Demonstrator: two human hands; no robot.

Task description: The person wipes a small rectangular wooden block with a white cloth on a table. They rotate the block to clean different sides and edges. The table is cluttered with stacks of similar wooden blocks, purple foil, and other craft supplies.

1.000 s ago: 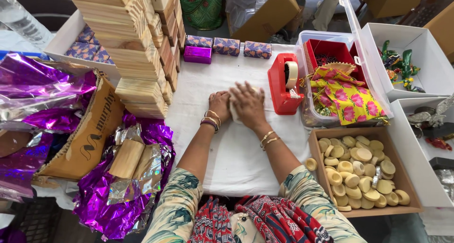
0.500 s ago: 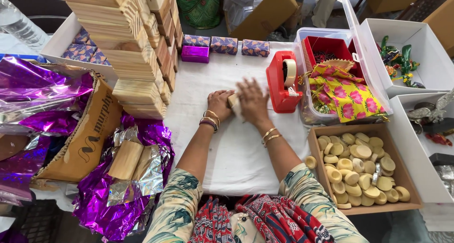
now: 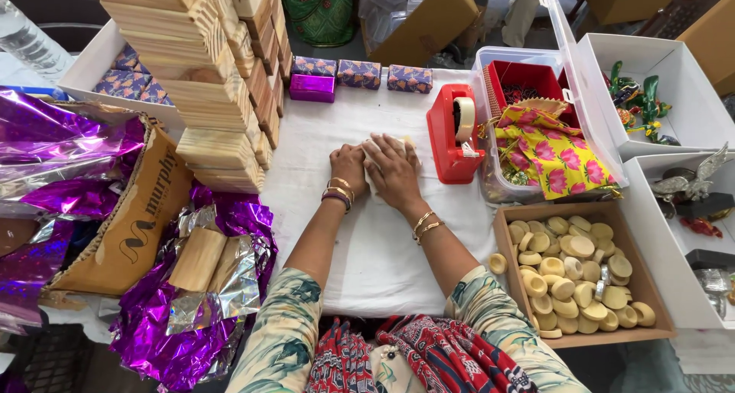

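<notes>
while flat, hands [image 3: 375, 171] nr tape dispenser [image 3: 454, 135]

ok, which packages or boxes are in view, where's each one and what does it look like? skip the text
Three wrapped boxes: far table edge, small, purple patterned paper.
Foil-wrapped box: before them, shiny magenta.
Open cardboard box: right of the right hand, brown, full of pale round discs.
Clear plastic bin: behind the red tape dispenser, holds a red box and floral cloth.
Printed cardboard piece: left of the left hand, brown, dark lettering.

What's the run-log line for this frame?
left hand: on small wrapped item | right hand: pressing it flat | surface: white cloth | nearby: red tape dispenser
</notes>
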